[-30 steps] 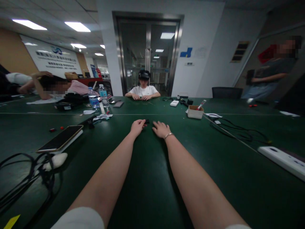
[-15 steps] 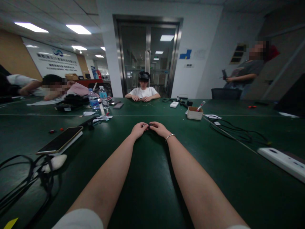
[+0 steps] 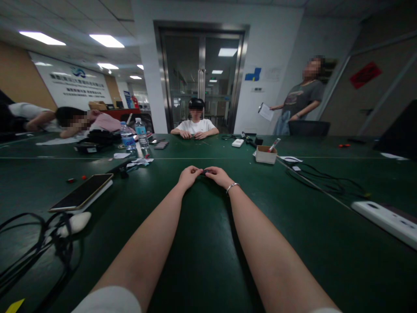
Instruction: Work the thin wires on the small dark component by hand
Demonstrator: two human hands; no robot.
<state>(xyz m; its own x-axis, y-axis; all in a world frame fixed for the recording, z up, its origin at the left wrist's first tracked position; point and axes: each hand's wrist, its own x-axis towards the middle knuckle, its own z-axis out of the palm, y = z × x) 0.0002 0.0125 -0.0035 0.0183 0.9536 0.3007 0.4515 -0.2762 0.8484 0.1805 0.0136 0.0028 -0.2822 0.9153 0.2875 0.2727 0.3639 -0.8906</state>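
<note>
Both my arms reach forward over the green table (image 3: 208, 243). Between my fingertips is a small dark object (image 3: 205, 172), too small to name. My left hand (image 3: 190, 176) is closed, its thumb and fingers pinched at the object's left side. From the other side my right hand (image 3: 219, 175), with a silver bracelet (image 3: 232, 187) at the wrist, pinches the same object. My fingers cover much of it.
At left lie a phone (image 3: 83, 191), a white mouse (image 3: 76, 222) and black cables (image 3: 35, 248). Two water bottles (image 3: 141, 134) stand farther back. A small box (image 3: 266, 155) and a power strip (image 3: 387, 221) are at right. A person (image 3: 195, 124) sits opposite; another (image 3: 301, 102) stands.
My left fingers have shifted slightly, and a little more of the dark object shows between my hands. The standing person at the right has moved left, a clipboard in hand.
</note>
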